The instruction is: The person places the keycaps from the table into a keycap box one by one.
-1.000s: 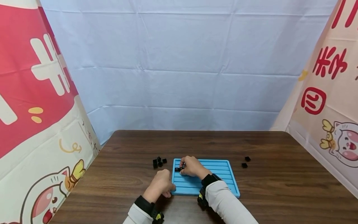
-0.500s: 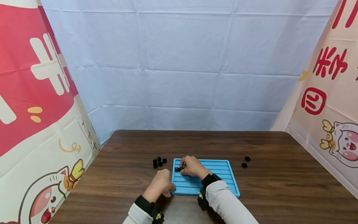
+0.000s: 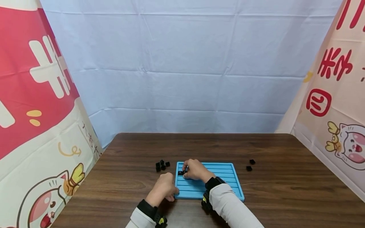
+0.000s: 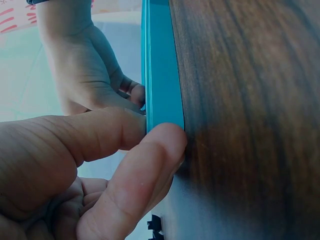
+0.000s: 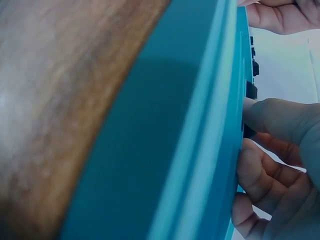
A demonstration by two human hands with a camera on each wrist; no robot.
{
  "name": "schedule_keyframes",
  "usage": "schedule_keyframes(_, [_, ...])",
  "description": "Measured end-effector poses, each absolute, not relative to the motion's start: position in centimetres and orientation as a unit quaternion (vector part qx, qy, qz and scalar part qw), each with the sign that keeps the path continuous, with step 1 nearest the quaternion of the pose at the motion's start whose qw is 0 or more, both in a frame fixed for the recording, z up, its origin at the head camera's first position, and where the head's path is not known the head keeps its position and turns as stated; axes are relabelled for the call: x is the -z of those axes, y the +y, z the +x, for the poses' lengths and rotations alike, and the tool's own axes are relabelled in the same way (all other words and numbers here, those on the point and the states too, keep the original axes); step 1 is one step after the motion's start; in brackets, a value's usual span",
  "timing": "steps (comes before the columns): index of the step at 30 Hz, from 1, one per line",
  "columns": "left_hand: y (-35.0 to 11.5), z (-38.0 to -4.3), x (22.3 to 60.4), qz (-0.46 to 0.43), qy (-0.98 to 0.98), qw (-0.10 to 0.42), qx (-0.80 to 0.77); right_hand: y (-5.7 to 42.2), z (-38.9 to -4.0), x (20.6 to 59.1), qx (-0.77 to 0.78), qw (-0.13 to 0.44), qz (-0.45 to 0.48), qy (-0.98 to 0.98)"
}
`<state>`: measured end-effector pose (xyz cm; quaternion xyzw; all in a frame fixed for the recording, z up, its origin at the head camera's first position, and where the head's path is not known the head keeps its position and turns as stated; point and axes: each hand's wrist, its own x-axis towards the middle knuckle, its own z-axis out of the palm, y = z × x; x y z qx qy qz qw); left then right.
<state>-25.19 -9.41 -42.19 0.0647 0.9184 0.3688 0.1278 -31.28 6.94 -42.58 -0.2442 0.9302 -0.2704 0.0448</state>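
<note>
A light-blue ridged tray [image 3: 199, 191] lies on the table. My left hand [image 3: 165, 186] is at its near left corner; in the left wrist view the thumb and a fingertip [image 4: 169, 140] pinch the tray's edge. My right hand [image 3: 196, 170] is over the tray's upper left part, thumb and fingers round a small black block [image 5: 249, 133] in one of the grooves, partly hidden by the thumb. Another small black block [image 3: 180, 173] sits just left of those fingers in the same groove.
Several loose black blocks [image 3: 158, 167] lie in a cluster left of the tray on the brown wooden table [image 3: 137, 148]. Two more black blocks [image 3: 249, 168] lie to the tray's right. A pale cloth [image 3: 182, 95] hangs behind the table, with printed cloths at both sides.
</note>
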Motion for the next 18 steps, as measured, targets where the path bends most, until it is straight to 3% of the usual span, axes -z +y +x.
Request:
schedule_keyframes(5, [-9.4,-25.1,42.2,0.064,0.916,0.128,-0.374,7.0,-31.1,42.2,0.246,0.046,-0.237,0.939])
schedule_keyframes(18, [-9.4,-25.2,42.2,0.062,0.917,0.123,-0.374,7.6,-30.5,41.3,0.125,-0.019,-0.242,0.962])
